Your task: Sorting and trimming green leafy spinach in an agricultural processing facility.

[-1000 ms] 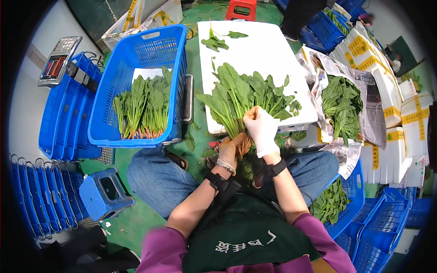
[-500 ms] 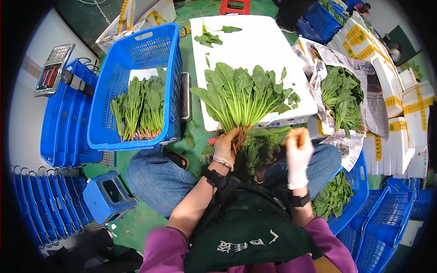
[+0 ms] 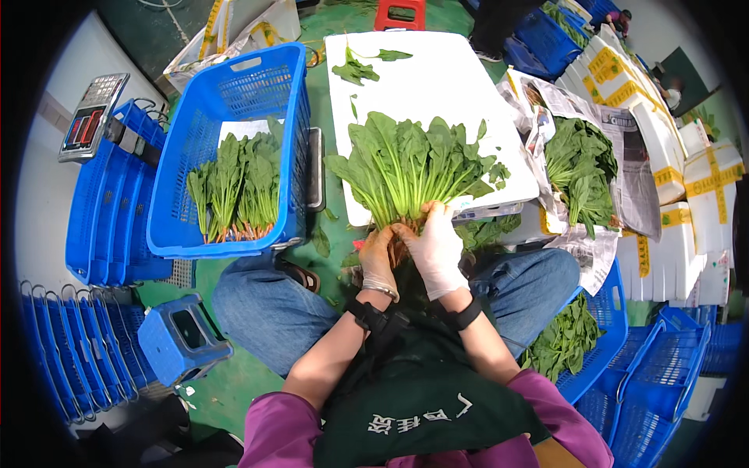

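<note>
A spread bunch of spinach (image 3: 413, 168) lies with its leaves over the near edge of a white foam board (image 3: 421, 78). My left hand (image 3: 378, 257), gloved, is closed round the root end of the bunch. My right hand (image 3: 434, 248), in a white glove, presses against the same stems from the right, fingers bent onto the bunch. The two hands meet at the reddish roots, which they partly cover. Loose spinach leaves (image 3: 355, 70) rest on the board's far left, and small leaf scraps (image 3: 498, 170) lie by the bunch's right side.
At the left a blue basket (image 3: 292, 101) holds upright spinach bunches (image 3: 242, 187) beside a scale display (image 3: 92, 117). More spinach (image 3: 579, 168) lies on newspaper (image 3: 636, 195) at the right. A blue stool (image 3: 183, 339), stacked blue crates (image 3: 663, 374), white foam boxes (image 3: 671, 242) and a red stool (image 3: 400, 14) stand around.
My right hand has moved left from beside the bunch and now touches its stems next to my left hand. The left hand keeps its hold on the root end.
</note>
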Available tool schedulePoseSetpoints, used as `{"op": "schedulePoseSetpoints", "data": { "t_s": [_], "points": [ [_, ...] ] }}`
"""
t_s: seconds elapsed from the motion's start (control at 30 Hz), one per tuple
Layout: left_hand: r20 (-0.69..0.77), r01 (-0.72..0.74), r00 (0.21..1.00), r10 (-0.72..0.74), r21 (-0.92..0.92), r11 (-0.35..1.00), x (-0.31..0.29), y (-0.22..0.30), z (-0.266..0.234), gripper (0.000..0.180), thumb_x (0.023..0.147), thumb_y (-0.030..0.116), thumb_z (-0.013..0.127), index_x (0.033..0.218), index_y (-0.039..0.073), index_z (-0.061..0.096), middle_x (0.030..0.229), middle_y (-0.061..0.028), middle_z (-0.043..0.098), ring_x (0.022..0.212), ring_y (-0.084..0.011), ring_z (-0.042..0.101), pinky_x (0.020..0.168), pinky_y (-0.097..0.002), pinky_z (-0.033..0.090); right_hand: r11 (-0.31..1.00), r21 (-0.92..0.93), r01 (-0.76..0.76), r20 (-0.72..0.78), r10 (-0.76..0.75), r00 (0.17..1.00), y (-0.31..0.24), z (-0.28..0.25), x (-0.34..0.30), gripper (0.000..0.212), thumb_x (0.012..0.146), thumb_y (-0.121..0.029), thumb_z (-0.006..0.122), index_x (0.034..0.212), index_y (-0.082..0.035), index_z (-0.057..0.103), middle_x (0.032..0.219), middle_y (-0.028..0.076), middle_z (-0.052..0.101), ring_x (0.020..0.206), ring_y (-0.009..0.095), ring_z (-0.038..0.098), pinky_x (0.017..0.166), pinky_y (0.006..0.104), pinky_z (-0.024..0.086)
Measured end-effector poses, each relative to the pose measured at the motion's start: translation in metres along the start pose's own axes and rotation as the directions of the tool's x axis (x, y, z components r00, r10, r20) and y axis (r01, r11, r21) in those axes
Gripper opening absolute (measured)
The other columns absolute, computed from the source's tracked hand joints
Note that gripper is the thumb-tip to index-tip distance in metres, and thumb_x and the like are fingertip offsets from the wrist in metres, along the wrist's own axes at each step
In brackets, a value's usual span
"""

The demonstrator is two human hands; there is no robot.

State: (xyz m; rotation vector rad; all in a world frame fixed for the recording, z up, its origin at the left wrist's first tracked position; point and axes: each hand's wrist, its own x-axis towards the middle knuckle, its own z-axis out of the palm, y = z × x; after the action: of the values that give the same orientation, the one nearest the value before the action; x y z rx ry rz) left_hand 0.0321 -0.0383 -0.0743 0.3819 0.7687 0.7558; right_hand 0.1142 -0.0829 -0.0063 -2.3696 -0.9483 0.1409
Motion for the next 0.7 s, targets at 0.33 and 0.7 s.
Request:
{"op": "schedulePoseSetpoints", "data": {
  "t_s": [0.33, 0.7],
  "points": [
    [-0.145, 0.04, 0.989, -0.042, -0.02, 0.999, -0.009, 0.008, 0.0, 0.019, 0.083, 0.021, 0.062, 0.093, 0.006, 0.057, 0.08, -0.0057, 0.062, 0.066, -0.0169, 0.062, 0.055, -0.0253, 0.051, 0.996, -0.052, 0.079, -0.052, -0.082, 0.995, 0.029, -0.003, 0.01, 0.046, 0.075, -0.017, 0.066, 0.112, -0.003, 0.043, 0.112, 0.021, 0.047, 0.077, 0.038, 0.06, 0.067, 0.043, 0.049],
    [-0.112, 0.056, 0.992, -0.056, -0.006, 0.998, -0.01, 0.009, 0.003, 0.015, 0.084, 0.018, 0.061, 0.091, 0.006, 0.058, 0.08, -0.0058, 0.063, 0.063, -0.0134, 0.062, 0.051, -0.0215, 0.05, 0.984, 0.177, 0.021, 0.025, -0.026, 0.999, 0.045, -0.008, 0.048, 0.028, 0.079, -0.024, 0.063, 0.094, 0.0, 0.062, 0.072, 0.019, 0.062, 0.07, 0.034, 0.061, 0.063, 0.0396, 0.047]
  ]
}}
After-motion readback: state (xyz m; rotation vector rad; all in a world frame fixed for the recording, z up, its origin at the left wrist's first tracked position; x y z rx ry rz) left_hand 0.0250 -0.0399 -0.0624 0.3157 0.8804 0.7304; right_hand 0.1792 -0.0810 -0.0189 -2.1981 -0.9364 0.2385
